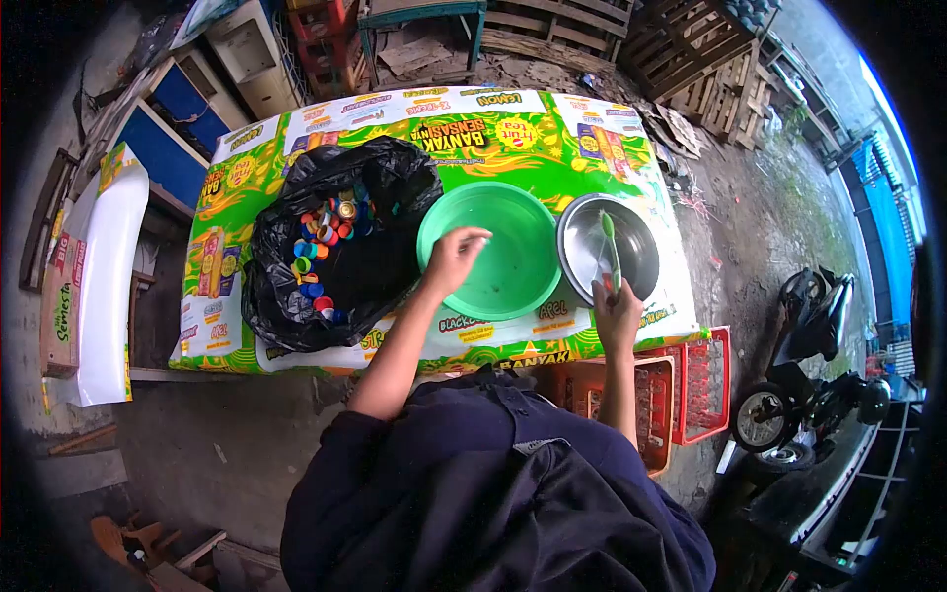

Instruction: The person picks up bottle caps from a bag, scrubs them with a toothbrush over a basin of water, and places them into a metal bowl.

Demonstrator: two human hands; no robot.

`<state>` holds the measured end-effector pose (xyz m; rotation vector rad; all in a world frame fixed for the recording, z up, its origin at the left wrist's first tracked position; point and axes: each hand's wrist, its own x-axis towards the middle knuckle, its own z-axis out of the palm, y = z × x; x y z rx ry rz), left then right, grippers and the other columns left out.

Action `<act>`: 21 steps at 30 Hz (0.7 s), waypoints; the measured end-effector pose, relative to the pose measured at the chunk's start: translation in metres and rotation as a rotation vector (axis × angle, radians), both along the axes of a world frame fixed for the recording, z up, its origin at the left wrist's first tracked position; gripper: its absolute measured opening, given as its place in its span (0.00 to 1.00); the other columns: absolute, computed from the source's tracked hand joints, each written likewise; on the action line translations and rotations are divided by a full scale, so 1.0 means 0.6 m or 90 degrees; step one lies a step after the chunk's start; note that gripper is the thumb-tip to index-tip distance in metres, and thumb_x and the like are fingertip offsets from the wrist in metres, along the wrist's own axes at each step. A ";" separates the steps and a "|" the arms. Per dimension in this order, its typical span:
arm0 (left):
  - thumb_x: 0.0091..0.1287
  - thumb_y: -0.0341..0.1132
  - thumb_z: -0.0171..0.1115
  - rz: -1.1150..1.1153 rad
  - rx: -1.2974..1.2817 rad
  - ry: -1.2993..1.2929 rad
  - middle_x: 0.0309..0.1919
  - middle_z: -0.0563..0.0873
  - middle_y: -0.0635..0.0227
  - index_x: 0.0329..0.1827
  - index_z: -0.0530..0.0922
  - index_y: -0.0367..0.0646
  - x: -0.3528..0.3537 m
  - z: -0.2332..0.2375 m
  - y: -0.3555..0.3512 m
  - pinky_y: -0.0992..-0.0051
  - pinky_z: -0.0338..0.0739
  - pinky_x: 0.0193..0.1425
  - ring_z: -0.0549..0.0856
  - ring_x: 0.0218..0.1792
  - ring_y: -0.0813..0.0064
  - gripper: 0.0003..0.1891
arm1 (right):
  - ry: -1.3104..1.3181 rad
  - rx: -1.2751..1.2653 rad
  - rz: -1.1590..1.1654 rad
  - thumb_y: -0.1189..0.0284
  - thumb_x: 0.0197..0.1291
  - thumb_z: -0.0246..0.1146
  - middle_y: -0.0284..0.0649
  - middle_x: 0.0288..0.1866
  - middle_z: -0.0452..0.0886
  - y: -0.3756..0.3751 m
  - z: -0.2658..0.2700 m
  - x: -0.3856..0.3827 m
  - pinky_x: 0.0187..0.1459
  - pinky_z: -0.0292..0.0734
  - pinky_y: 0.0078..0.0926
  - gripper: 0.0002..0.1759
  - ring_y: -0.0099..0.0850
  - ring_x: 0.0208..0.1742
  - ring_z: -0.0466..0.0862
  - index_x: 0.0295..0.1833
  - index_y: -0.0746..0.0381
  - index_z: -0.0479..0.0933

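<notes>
My right hand (616,308) grips a slim brush with a green head, which looks like a toothbrush (609,235). Its head points away from me over the steel bowl (567,259). Above the left part of a green plastic basin (434,281) is my left hand (456,259), its fingers curled together. A small pale spot shows at those fingertips, too small to name. To the left, a black plastic bag (281,314) lies spread wide, with several coloured bottle caps (314,249) inside.
A green and yellow printed sheet (473,148) covers the table. Red crates (705,385) holding bottles stand under its right front edge. A motorbike (804,335) is parked at the right. Wooden pallets (700,79) lie behind the table, and a blue cabinet (158,138) stands left.
</notes>
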<state>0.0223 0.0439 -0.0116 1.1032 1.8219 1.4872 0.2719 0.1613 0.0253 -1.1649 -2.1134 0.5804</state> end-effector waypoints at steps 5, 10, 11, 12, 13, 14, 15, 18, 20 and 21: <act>0.54 0.27 0.63 -0.119 -0.053 0.336 0.47 0.79 0.57 0.52 0.74 0.40 0.021 -0.062 0.049 0.69 0.74 0.54 0.79 0.48 0.60 0.20 | 0.015 0.012 0.006 0.71 0.53 0.64 0.47 0.16 0.73 -0.011 -0.003 0.009 0.22 0.65 0.31 0.10 0.38 0.16 0.73 0.39 0.64 0.76; 0.50 0.27 0.66 -0.196 -0.152 0.400 0.43 0.78 0.57 0.54 0.72 0.41 0.020 -0.075 0.063 0.65 0.72 0.57 0.76 0.48 0.57 0.25 | 0.020 -0.003 0.006 0.70 0.52 0.64 0.45 0.15 0.71 -0.012 0.005 0.025 0.21 0.64 0.31 0.10 0.37 0.14 0.70 0.39 0.64 0.76; 0.50 0.27 0.66 -0.201 -0.154 0.417 0.43 0.78 0.57 0.54 0.71 0.41 0.019 -0.078 0.064 0.65 0.71 0.57 0.76 0.48 0.56 0.26 | 0.014 -0.006 0.002 0.70 0.52 0.64 0.45 0.14 0.71 -0.013 0.005 0.026 0.21 0.64 0.30 0.10 0.37 0.14 0.70 0.39 0.64 0.76; 0.50 0.28 0.66 -0.204 -0.156 0.435 0.43 0.77 0.58 0.55 0.71 0.41 0.018 -0.084 0.066 0.65 0.71 0.57 0.75 0.49 0.56 0.26 | 0.008 -0.008 -0.002 0.70 0.52 0.64 0.45 0.14 0.70 -0.014 0.007 0.028 0.21 0.64 0.30 0.10 0.37 0.14 0.70 0.39 0.63 0.76; 0.49 0.28 0.66 -0.209 -0.157 0.446 0.43 0.77 0.57 0.54 0.71 0.41 0.017 -0.090 0.069 0.65 0.71 0.57 0.75 0.49 0.56 0.26 | 0.002 -0.009 -0.005 0.70 0.52 0.64 0.45 0.14 0.70 -0.014 0.009 0.028 0.20 0.64 0.30 0.10 0.37 0.14 0.70 0.39 0.63 0.76; 0.49 0.28 0.66 -0.213 -0.159 0.457 0.44 0.77 0.57 0.54 0.72 0.41 0.017 -0.096 0.072 0.65 0.70 0.58 0.75 0.50 0.56 0.26 | 0.004 -0.005 -0.005 0.70 0.52 0.65 0.44 0.14 0.70 -0.016 0.011 0.028 0.20 0.64 0.30 0.10 0.36 0.13 0.70 0.39 0.63 0.76; 0.49 0.28 0.67 -0.218 -0.161 0.468 0.44 0.77 0.57 0.54 0.72 0.41 0.018 -0.098 0.073 0.65 0.70 0.58 0.74 0.50 0.56 0.26 | 0.007 0.000 -0.005 0.70 0.52 0.65 0.44 0.14 0.70 -0.018 0.014 0.026 0.20 0.64 0.30 0.10 0.36 0.13 0.69 0.39 0.63 0.76; 0.49 0.28 0.67 -0.214 -0.181 0.442 0.44 0.78 0.57 0.53 0.72 0.41 0.021 -0.099 0.077 0.65 0.69 0.59 0.75 0.49 0.56 0.25 | 0.017 0.008 -0.002 0.71 0.51 0.65 0.42 0.13 0.69 -0.020 0.011 0.024 0.20 0.64 0.28 0.11 0.34 0.13 0.69 0.39 0.63 0.76; 0.49 0.29 0.68 -0.179 -0.198 0.469 0.44 0.78 0.58 0.52 0.73 0.41 0.024 -0.091 0.077 0.66 0.72 0.56 0.76 0.47 0.57 0.25 | 0.025 -0.003 0.004 0.71 0.51 0.65 0.41 0.13 0.69 -0.021 0.008 0.022 0.20 0.64 0.27 0.11 0.32 0.13 0.69 0.39 0.63 0.76; 0.49 0.30 0.68 -0.161 -0.207 0.483 0.44 0.78 0.58 0.52 0.74 0.42 0.023 -0.084 0.076 0.66 0.73 0.54 0.77 0.46 0.57 0.24 | 0.029 -0.016 0.008 0.71 0.51 0.65 0.41 0.13 0.69 -0.023 0.007 0.020 0.19 0.64 0.27 0.10 0.31 0.13 0.69 0.39 0.63 0.76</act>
